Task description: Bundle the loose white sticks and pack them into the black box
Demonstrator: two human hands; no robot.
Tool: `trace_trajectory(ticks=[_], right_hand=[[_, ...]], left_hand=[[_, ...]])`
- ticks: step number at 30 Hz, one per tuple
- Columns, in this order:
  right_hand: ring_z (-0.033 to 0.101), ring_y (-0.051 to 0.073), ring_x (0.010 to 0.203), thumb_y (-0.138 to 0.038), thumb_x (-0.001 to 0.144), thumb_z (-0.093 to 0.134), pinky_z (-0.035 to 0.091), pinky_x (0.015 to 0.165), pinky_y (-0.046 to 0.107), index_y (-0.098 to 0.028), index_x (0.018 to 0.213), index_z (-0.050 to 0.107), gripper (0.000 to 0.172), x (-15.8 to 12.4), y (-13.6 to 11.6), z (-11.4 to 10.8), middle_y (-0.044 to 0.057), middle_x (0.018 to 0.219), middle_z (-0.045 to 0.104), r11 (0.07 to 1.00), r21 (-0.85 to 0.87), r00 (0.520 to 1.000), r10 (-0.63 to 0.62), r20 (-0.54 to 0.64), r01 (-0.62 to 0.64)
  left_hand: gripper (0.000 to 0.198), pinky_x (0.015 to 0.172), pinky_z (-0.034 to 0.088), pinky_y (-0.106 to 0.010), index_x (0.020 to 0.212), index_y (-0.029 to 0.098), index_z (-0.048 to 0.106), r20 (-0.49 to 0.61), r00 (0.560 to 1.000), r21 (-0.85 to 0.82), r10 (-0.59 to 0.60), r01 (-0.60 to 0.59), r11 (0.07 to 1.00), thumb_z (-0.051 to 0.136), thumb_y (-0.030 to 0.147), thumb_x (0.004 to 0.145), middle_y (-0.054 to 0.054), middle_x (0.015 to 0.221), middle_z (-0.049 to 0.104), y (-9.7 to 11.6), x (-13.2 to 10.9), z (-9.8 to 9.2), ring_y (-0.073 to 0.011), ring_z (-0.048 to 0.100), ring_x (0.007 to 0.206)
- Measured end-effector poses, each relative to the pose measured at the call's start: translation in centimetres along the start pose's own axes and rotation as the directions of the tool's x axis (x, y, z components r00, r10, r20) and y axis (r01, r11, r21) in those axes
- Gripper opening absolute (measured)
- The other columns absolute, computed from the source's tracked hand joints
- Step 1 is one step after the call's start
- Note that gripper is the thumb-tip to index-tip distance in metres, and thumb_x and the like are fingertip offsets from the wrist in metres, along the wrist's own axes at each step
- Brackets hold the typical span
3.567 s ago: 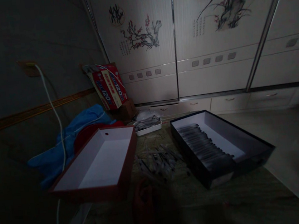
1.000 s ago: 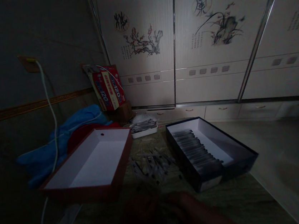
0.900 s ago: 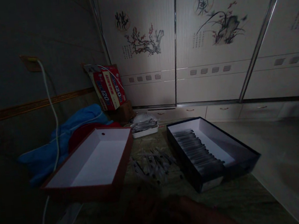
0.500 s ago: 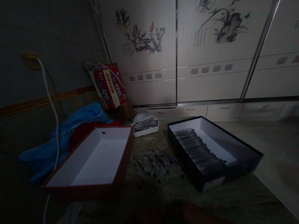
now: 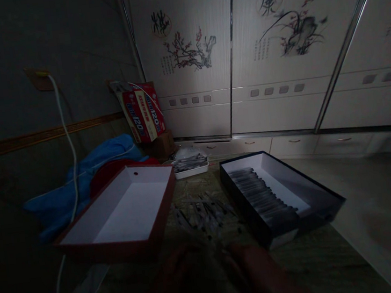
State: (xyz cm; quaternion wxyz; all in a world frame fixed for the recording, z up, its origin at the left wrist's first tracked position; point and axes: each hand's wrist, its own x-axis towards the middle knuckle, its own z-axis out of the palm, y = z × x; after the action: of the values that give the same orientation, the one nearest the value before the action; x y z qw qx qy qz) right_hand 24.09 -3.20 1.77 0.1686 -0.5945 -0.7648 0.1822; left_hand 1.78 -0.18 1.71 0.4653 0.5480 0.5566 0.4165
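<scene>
Slender pen-like pieces, clear with dark ends, lie in a loose pile on the table between two open boxes. My left hand is low in the view, just in front of the pile on its left side. Across from it, my right hand is near the pile's front right, close to the dark box. Both hands are dim and blurred, so their fingers and anything in them cannot be made out. Inside the dark blue box, many similar pieces lie side by side in a row. The red box shows a bare white inside.
A white tray holding more slim pieces and clear plastic stands at the table's back. Blue cloth and a white cable are at left. A red carton rests behind, before sliding cabinet doors.
Both hands have moved forward from the near edge toward the pile and are now farther apart. The boxes, tray and pile look unchanged.
</scene>
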Motion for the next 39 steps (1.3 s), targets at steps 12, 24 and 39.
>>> trace_trajectory(ticks=[12, 24, 39], right_hand=[[0.067, 0.028, 0.09, -0.015, 0.086, 0.044, 0.046, 0.072, 0.032, -0.006, 0.114, 0.057, 0.032, 9.8, 1.4, 2.4, 0.02, 0.099, 0.07, 0.963, 0.23, 0.952, 0.193, -0.237, -0.139], [0.056, 0.014, 0.058, -0.045, 0.096, 0.028, 0.04, 0.056, 0.024, -0.02, 0.064, 0.052, 0.047, 1.4, 0.7, 5.3, 0.0, 0.059, 0.056, 0.834, 0.542, 0.987, -0.017, -0.158, 0.101], [0.051, 0.011, 0.056, -0.038, 0.094, 0.041, 0.037, 0.054, 0.02, -0.019, 0.071, 0.055, 0.033, 0.8, 1.2, 6.1, -0.001, 0.06, 0.054, 0.821, 0.548, 0.962, -0.008, -0.274, 0.162]], left_hand=[[0.033, 0.098, 0.046, -0.04, 0.082, 0.023, 0.072, -0.269, 0.945, -0.372, -0.187, 0.077, 0.925, 0.075, 0.044, 0.057, -0.008, 0.103, 0.072, -2.7, 0.6, 3.5, -0.0316, 0.058, 0.113], [0.048, 0.084, 0.05, -0.037, 0.079, 0.017, 0.07, -0.251, 0.956, -0.354, -0.151, 0.054, 0.934, 0.068, 0.061, 0.06, -0.008, 0.086, 0.073, -1.4, 0.2, 4.2, -0.0277, 0.066, 0.088], [0.059, 0.08, 0.047, -0.037, 0.081, 0.015, 0.069, -0.255, 0.954, -0.237, -0.155, 0.093, 0.967, 0.066, 0.068, 0.056, -0.007, 0.081, 0.073, -1.8, 0.6, 3.9, -0.028, 0.063, 0.084]])
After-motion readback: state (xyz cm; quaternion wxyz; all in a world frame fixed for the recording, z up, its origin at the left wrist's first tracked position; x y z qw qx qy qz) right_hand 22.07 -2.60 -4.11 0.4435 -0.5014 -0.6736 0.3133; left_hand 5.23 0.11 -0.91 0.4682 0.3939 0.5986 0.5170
